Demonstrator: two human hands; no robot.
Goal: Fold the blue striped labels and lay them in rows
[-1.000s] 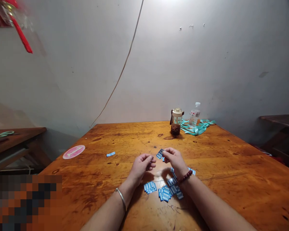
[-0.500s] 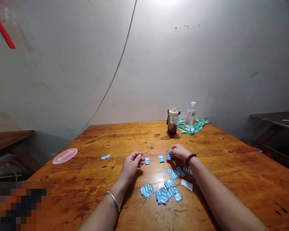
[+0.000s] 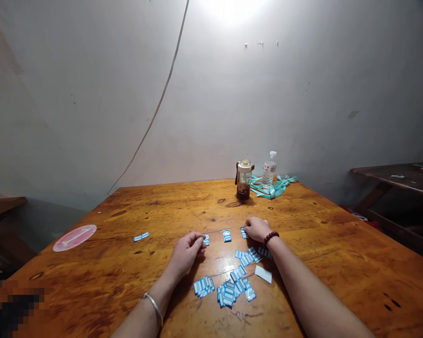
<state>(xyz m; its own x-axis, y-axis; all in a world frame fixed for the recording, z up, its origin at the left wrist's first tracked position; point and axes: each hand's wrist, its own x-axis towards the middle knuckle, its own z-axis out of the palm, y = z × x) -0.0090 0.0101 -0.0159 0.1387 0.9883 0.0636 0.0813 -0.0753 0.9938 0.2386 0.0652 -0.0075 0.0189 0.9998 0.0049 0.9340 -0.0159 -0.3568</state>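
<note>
My left hand [image 3: 187, 252] is closed in a pinch, its fingertips at the left edge of a small blue-and-white card [image 3: 207, 240] that they partly cover. What is between those fingers is too small to make out. My right hand [image 3: 258, 229] has its fingers curled onto the right side of another blue-and-white card [image 3: 243, 233] lying on the table. Between the hands lies a third such card piece [image 3: 226, 235]. Nearer to me are a loose pile of these cards [image 3: 227, 295], a fanned group [image 3: 204, 286] and a scattered cluster [image 3: 246, 257] beside my right wrist.
A white slip [image 3: 263, 274] lies by my right forearm. One blue-and-white piece [image 3: 141, 237] sits apart at left, near a pink oval mark [image 3: 74, 238] on the wooden table [image 3: 169, 206]. A dark-filled drinking cup [image 3: 244, 180], a clear bottle [image 3: 269, 170] and turquoise ribbon [image 3: 277, 190] stand behind.
The view has swung slightly right, so everything appears farther left. My left fingertips have come down onto the edge of the nearby card. My right hand stays at its card.
</note>
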